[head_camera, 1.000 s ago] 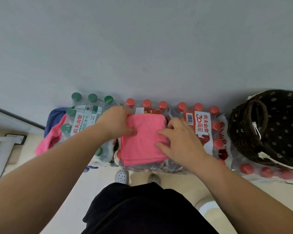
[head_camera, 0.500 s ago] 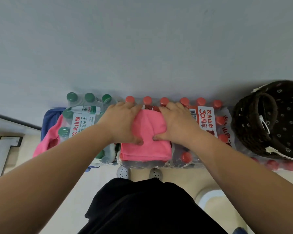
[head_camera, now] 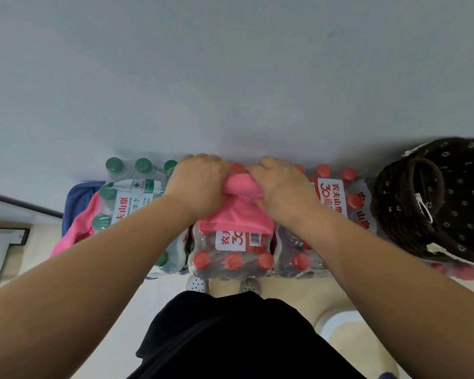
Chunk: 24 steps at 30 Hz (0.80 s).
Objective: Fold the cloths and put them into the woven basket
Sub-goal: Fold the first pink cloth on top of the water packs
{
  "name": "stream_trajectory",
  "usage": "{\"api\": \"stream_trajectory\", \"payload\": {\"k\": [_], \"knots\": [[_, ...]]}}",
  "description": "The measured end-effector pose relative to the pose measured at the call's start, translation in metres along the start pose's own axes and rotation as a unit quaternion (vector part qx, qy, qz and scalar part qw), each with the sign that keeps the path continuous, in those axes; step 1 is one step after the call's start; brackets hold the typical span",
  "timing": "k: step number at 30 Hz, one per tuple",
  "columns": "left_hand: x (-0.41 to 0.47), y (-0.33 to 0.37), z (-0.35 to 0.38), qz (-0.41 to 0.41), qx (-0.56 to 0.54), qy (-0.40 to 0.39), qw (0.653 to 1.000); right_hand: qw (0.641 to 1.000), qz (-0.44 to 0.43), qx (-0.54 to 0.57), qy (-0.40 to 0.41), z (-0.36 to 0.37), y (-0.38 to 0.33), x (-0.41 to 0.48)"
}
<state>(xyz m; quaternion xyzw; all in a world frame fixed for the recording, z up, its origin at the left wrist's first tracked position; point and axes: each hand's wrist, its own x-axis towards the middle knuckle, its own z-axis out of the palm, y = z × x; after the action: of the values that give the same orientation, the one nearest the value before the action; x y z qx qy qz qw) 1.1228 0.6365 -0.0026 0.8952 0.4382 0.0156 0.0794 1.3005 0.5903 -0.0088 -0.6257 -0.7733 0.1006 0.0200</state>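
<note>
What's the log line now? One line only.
step: folding | left hand: grips pink cloth | right hand: grips same cloth | woven basket: right side, untouched

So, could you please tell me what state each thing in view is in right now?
Pink cloth: partly folded, bunched at its far end.
Left hand: grips that cloth.
Right hand: grips it too.
Basket: open, no cloth visible inside.
Spare cloth: unfolded, draped at left.
Bottles: capped, shrink-wrapped.
</note>
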Motion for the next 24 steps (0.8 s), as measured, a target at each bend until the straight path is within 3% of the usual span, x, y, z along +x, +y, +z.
{"api": "stream_trajectory", "payload": {"k": [2,6,12,24], "knots": [[0.0,-0.003,0.005,-0.004,0.0,0.04,0.999,0.998,0.014,0.017,0.065,0.003,0.0,-0.002],[-0.015,-0.002,0.012,-0.02,-0.006,0.031,0.999,0.999,-0.007,0.042,0.017,0.012,-0.004,-0.023],[-0.065,0.018,0.022,-0.039,0.002,0.014,0.999,1.0,-0.022,-0.014,-0.008,0.029,-0.018,-0.065],[-0.089,0.045,0.071,-0.054,0.014,-0.078,0.995,0.995,-0.069,-0.034,-0.063,0.018,-0.033,-0.086]]}}
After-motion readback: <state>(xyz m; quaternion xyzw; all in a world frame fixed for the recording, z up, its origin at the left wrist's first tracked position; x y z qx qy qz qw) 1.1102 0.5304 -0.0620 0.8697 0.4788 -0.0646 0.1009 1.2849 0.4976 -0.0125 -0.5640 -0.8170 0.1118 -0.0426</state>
